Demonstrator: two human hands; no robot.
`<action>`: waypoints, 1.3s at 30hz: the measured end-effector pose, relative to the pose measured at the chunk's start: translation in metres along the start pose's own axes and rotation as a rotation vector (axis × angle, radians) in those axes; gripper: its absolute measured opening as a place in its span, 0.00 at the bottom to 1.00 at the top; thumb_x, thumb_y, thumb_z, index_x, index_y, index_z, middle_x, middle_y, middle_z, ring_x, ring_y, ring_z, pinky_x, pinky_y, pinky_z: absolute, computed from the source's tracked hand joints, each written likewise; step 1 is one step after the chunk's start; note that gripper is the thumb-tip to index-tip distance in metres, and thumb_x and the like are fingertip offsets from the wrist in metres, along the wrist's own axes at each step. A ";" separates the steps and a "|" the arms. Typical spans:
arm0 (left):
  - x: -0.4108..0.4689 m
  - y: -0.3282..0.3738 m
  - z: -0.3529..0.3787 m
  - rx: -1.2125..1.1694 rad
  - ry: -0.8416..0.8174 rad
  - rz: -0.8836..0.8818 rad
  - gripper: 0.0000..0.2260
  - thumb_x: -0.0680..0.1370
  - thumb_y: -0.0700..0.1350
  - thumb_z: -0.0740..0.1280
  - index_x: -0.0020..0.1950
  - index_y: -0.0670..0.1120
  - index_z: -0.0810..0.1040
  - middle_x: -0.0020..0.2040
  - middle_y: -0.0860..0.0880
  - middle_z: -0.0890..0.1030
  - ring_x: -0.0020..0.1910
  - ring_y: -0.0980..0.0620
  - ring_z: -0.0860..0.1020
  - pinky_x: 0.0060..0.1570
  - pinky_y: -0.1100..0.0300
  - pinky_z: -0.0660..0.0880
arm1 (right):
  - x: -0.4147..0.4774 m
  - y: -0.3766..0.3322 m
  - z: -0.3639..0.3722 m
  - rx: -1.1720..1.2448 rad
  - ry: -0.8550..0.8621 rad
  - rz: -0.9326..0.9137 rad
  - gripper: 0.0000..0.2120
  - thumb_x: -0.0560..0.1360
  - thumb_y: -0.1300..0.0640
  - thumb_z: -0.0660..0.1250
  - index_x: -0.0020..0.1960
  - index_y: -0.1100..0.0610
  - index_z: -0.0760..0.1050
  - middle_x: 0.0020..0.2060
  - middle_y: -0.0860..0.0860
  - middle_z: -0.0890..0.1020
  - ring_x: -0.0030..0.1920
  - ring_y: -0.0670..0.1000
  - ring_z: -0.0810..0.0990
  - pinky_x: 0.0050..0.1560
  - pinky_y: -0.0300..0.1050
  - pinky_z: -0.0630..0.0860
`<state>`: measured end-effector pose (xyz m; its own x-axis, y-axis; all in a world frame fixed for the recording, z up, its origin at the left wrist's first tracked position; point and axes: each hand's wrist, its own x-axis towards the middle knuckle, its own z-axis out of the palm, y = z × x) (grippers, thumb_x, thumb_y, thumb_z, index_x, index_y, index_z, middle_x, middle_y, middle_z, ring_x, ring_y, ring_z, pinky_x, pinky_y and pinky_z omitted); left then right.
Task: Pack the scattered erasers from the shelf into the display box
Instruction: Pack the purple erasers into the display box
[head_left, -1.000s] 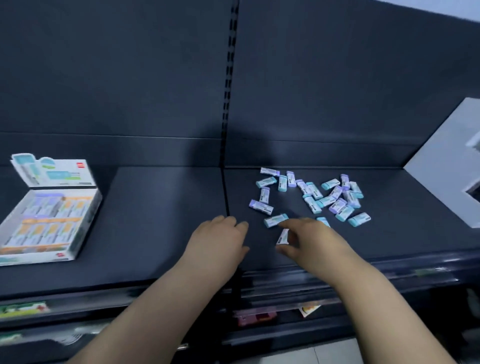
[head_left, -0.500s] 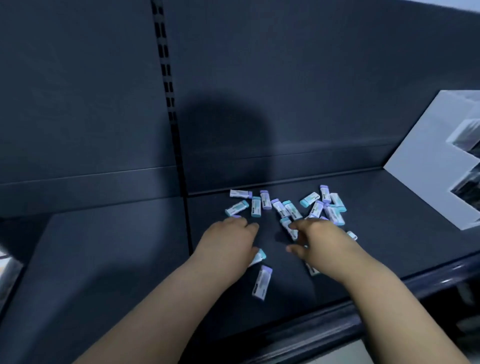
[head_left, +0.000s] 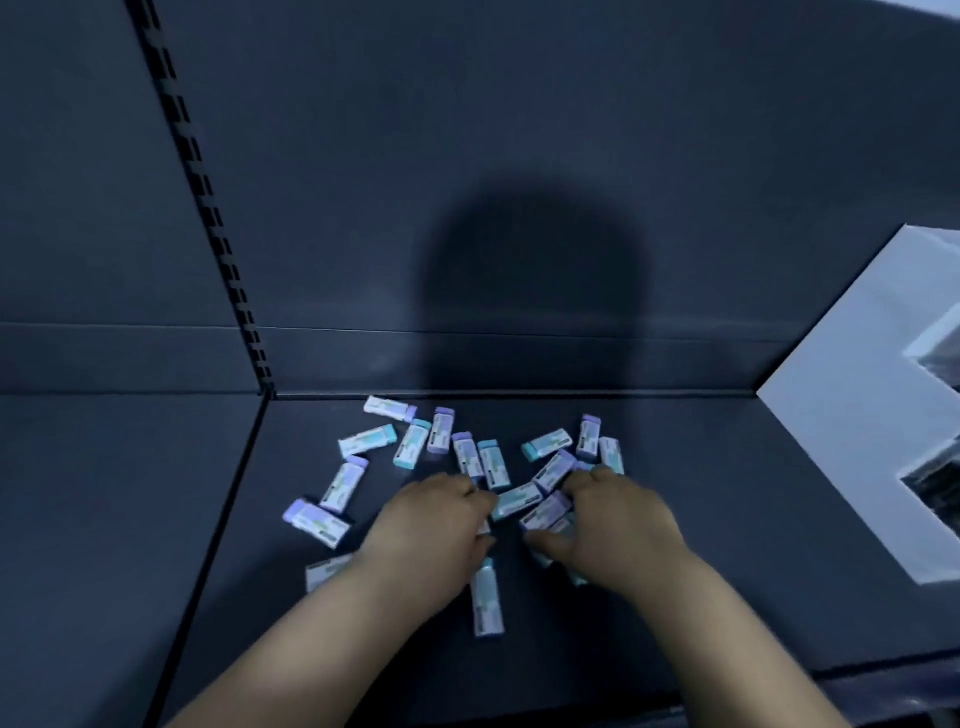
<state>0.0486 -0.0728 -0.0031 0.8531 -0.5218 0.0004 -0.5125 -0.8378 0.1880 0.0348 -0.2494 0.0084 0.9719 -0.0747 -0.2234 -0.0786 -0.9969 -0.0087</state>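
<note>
Several small erasers in white sleeves with purple or teal ends lie scattered on the dark shelf (head_left: 727, 519); the main cluster (head_left: 491, 462) sits near the back wall. My left hand (head_left: 431, 525) lies palm down in the pile, with a white eraser (head_left: 483, 527) between its curled fingers and thumb. My right hand (head_left: 618, 519) curls over the cluster's right part, and purple-ended erasers (head_left: 545, 512) sit between its thumb and fingers. One eraser (head_left: 487, 603) lies nearer the front, between my forearms. Two more (head_left: 317, 522) lie to the left. The display box is out of view.
A white angled panel (head_left: 852, 467) stands on the shelf at the right. A slotted upright strip (head_left: 208, 208) runs down the dark back wall to a seam in the shelf (head_left: 223, 519). The shelf's front edge (head_left: 883, 670) is at lower right.
The view has swung right and closer, so the display box at the left has dropped out of sight. Both hands have moved forward into the eraser pile and curled onto erasers.
</note>
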 end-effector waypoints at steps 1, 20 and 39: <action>0.003 0.005 0.003 -0.008 0.006 -0.029 0.18 0.79 0.53 0.59 0.68 0.52 0.69 0.62 0.51 0.72 0.64 0.49 0.68 0.62 0.57 0.67 | 0.002 0.000 0.003 -0.026 0.029 -0.032 0.35 0.67 0.29 0.59 0.65 0.52 0.68 0.63 0.51 0.72 0.65 0.52 0.70 0.61 0.49 0.69; -0.017 0.005 -0.005 -0.393 0.101 -0.106 0.31 0.69 0.55 0.74 0.70 0.58 0.67 0.59 0.59 0.74 0.61 0.61 0.70 0.62 0.67 0.65 | -0.006 0.002 0.016 0.599 0.102 -0.503 0.26 0.63 0.39 0.68 0.59 0.40 0.67 0.44 0.37 0.69 0.47 0.40 0.69 0.48 0.32 0.66; -0.084 -0.080 -0.024 -0.512 0.206 -0.240 0.24 0.68 0.45 0.74 0.58 0.60 0.68 0.55 0.60 0.75 0.52 0.67 0.73 0.50 0.81 0.63 | 0.004 -0.105 0.003 0.823 -0.198 -0.598 0.23 0.71 0.55 0.72 0.64 0.44 0.71 0.47 0.40 0.81 0.48 0.40 0.77 0.54 0.27 0.68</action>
<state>0.0205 0.0417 0.0050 0.9667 -0.2433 0.0799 -0.2348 -0.7177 0.6556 0.0461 -0.1447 0.0058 0.8540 0.5065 -0.1190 0.2051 -0.5379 -0.8177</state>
